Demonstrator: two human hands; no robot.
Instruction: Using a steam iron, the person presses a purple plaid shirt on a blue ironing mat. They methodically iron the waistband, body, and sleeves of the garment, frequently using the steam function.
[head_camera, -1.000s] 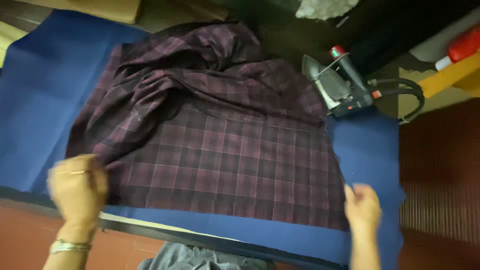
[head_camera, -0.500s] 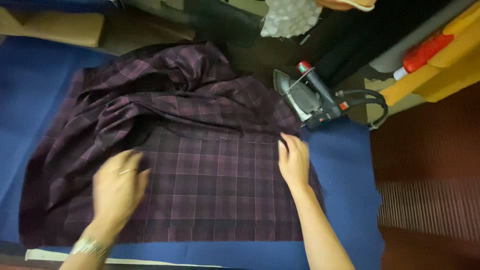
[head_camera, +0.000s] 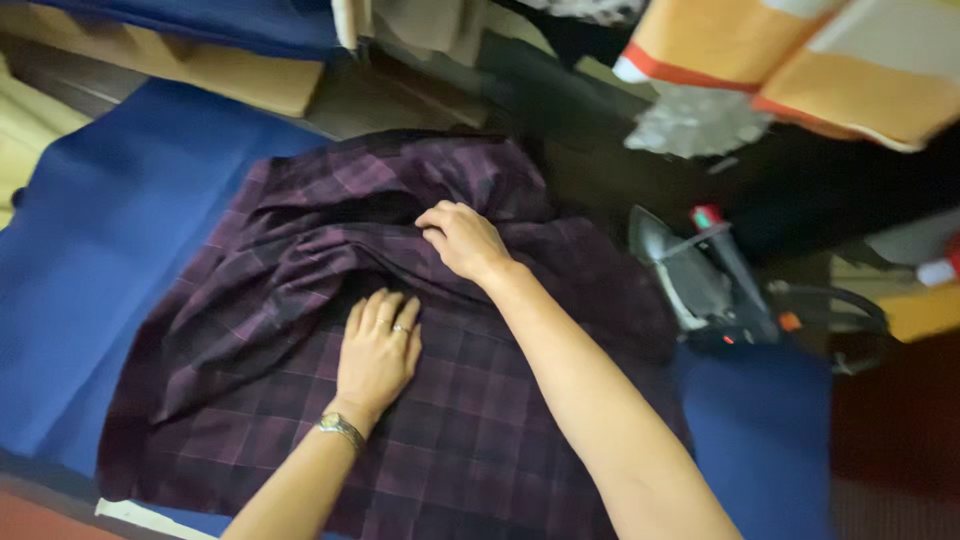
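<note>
A dark plaid shirt (head_camera: 400, 400) lies spread over a blue-covered ironing table (head_camera: 110, 250). The left hand (head_camera: 378, 352) rests flat and open on the smooth near part of the cloth. The right hand (head_camera: 462, 240), farther away, curls its fingers into the bunched folds. An iron (head_camera: 700, 280) sits at the right, just beside the shirt.
</note>
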